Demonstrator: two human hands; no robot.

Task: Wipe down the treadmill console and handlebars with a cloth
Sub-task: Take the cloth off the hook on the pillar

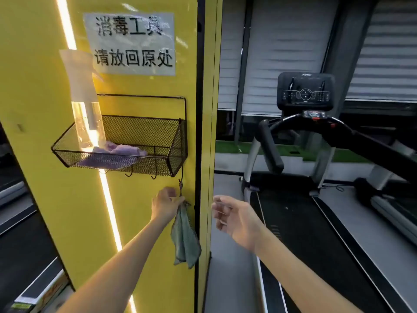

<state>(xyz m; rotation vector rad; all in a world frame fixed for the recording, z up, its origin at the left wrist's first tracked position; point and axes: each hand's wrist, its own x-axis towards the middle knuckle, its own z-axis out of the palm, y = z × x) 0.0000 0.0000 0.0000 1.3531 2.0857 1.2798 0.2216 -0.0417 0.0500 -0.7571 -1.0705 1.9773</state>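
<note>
A grey-green cloth (185,236) hangs by its loop from a hook under a black mesh basket (158,134) on a yellow pillar. My left hand (165,204) pinches the cloth's top corner just below the hook. To the right of the pillar's edge, my right hand (234,216) hovers with relaxed fingers and holds nothing. The treadmill stands at the right, with its black console (305,91) up high and curved black handlebars (270,147) below it.
In the basket stand a clear spray bottle (86,111) and a purple cloth (117,152). A paper sign (133,44) is taped above. The treadmill belt (300,233) runs toward me. A second machine's arm (383,150) crosses at the right.
</note>
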